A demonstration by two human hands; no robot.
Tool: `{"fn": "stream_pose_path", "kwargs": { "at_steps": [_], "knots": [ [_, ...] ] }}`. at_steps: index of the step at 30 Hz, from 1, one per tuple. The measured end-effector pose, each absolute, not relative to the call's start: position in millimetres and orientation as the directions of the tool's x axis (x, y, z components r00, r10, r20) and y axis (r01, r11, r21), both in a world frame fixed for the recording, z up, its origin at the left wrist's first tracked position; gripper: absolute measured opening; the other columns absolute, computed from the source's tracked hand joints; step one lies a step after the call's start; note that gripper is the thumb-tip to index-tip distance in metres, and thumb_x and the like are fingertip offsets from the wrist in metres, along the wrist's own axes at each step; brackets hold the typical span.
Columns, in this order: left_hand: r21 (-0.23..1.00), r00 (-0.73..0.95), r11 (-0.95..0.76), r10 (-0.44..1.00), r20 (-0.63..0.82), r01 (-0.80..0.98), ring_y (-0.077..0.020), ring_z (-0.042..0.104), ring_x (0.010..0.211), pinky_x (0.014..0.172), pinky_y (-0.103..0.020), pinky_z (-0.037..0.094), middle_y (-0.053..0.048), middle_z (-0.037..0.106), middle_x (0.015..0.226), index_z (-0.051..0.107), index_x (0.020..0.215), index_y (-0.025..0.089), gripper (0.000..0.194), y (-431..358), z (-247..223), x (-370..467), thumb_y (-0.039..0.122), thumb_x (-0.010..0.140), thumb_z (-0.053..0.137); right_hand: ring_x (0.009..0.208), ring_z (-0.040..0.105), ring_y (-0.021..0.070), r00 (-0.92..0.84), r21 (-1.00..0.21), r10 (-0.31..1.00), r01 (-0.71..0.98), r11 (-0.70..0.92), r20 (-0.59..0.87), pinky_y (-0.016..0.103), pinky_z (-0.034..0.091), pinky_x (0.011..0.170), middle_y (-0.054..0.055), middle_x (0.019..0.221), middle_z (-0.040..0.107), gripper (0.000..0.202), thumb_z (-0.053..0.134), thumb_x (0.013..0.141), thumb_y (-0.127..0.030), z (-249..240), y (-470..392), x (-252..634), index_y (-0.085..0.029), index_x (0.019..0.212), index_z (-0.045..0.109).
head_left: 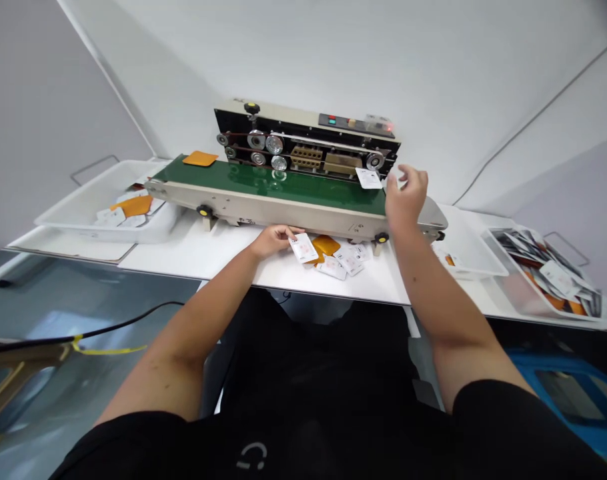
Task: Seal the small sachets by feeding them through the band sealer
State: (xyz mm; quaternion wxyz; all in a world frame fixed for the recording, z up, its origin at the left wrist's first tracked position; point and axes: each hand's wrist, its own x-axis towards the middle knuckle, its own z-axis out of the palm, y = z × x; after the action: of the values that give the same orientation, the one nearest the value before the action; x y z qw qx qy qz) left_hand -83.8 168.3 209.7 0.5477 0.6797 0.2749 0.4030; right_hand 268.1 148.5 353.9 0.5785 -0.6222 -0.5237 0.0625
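My left hand pinches the edge of a small flat white packet above the table's front part. Beside it lie an orange packet and several white packets, partly overlapping. My right hand is raised at the right end of a band sealer, its fingers loosely bent and apart, holding nothing. Just left of those fingers, another white packet sits at the sealer's right end, over the green conveyor belt. At the belt's far left lies an orange packet.
A white bin with orange and white packets stands at the belt's left end. On the right are a shallow white tray and a clear bin full of packets. Black-and-yellow knobs stick out along the conveyor's front.
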Motion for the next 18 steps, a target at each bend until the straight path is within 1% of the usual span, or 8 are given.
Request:
{"fn": "stream_pose_path", "kwargs": {
  "at_steps": [2,3,5,7,9,13,15,18],
  "knots": [
    [0.962,0.528,-0.258,0.807,0.264,-0.086,-0.0316,0.075,0.117,0.093,-0.048,0.063,-0.027,0.070,0.138,0.067,0.083,0.013,0.046,168,209,-84,0.052,0.077,0.090,0.103,0.070,0.0235,0.313,-0.736,0.767,0.613,0.286,0.559,0.038,0.059,0.089,0.012,0.112,0.070,0.035,0.064,0.099,-0.045,329,114,241,-0.019,0.120,0.074],
    [0.959,0.532,-0.266,0.801,0.274,-0.094,-0.0317,0.075,0.118,0.093,-0.048,0.063,-0.027,0.070,0.138,0.066,0.082,0.013,0.046,167,208,-83,0.052,0.078,0.090,0.095,0.071,0.0229,0.223,-0.770,0.857,0.580,0.266,0.464,0.036,0.059,0.083,0.011,0.107,0.073,0.036,0.067,0.096,-0.047,313,99,226,-0.019,0.117,0.076],
    [0.955,0.535,-0.282,0.794,0.288,-0.095,-0.0319,0.075,0.119,0.094,-0.048,0.063,-0.027,0.069,0.140,0.066,0.082,0.013,0.045,166,207,-83,0.051,0.079,0.089,0.075,0.070,0.0201,0.032,-0.857,0.987,0.502,0.118,0.155,0.032,0.056,0.065,0.008,0.095,0.076,0.046,0.075,0.089,-0.050,281,76,195,-0.020,0.123,0.075],
    [0.951,0.536,-0.297,0.792,0.294,-0.083,-0.0322,0.074,0.120,0.094,-0.047,0.062,-0.027,0.068,0.141,0.066,0.082,0.012,0.044,165,207,-83,0.050,0.079,0.089,0.059,0.065,0.0159,-0.103,-0.904,0.991,0.426,-0.036,-0.088,0.027,0.047,0.050,0.005,0.087,0.077,0.059,0.079,0.085,-0.046,254,65,169,-0.020,0.137,0.069],
    [0.949,0.539,-0.306,0.788,0.297,-0.074,-0.0326,0.073,0.122,0.094,-0.046,0.063,-0.027,0.067,0.143,0.067,0.084,0.012,0.044,164,206,-83,0.050,0.079,0.088,0.051,0.059,0.0124,-0.178,-0.937,0.969,0.332,-0.107,-0.174,0.023,0.041,0.044,0.003,0.080,0.075,0.063,0.078,0.084,-0.036,240,64,152,-0.019,0.143,0.064],
    [0.929,0.554,-0.370,0.767,0.323,-0.030,-0.0316,0.072,0.125,0.101,-0.047,0.061,-0.023,0.069,0.141,0.072,0.116,0.013,0.050,164,206,-81,0.049,0.084,0.084,0.049,0.055,0.0098,-0.204,-0.964,0.969,0.252,-0.088,-0.141,0.020,0.040,0.043,0.000,0.068,0.070,0.046,0.073,0.080,-0.024,254,66,160,-0.016,0.125,0.074],
    [0.887,0.585,-0.459,0.731,0.351,0.040,-0.0308,0.069,0.131,0.110,-0.048,0.057,-0.019,0.069,0.143,0.070,0.134,0.017,0.054,163,208,-79,0.046,0.089,0.080,0.049,0.056,0.0094,-0.125,-0.966,0.990,0.257,-0.035,-0.070,0.021,0.043,0.045,0.000,0.069,0.070,0.042,0.075,0.077,-0.022,276,70,184,-0.017,0.118,0.077],
    [0.763,0.715,-0.629,0.601,0.357,0.148,-0.0303,0.058,0.146,0.124,-0.047,0.046,-0.011,0.061,0.156,0.066,0.146,0.028,0.058,162,212,-75,0.041,0.092,0.078,0.049,0.054,0.0087,0.098,-0.981,0.990,0.175,0.085,0.103,0.019,0.040,0.043,-0.001,0.069,0.069,0.042,0.077,0.075,-0.022,314,84,236,-0.017,0.117,0.077]
  ]
}}
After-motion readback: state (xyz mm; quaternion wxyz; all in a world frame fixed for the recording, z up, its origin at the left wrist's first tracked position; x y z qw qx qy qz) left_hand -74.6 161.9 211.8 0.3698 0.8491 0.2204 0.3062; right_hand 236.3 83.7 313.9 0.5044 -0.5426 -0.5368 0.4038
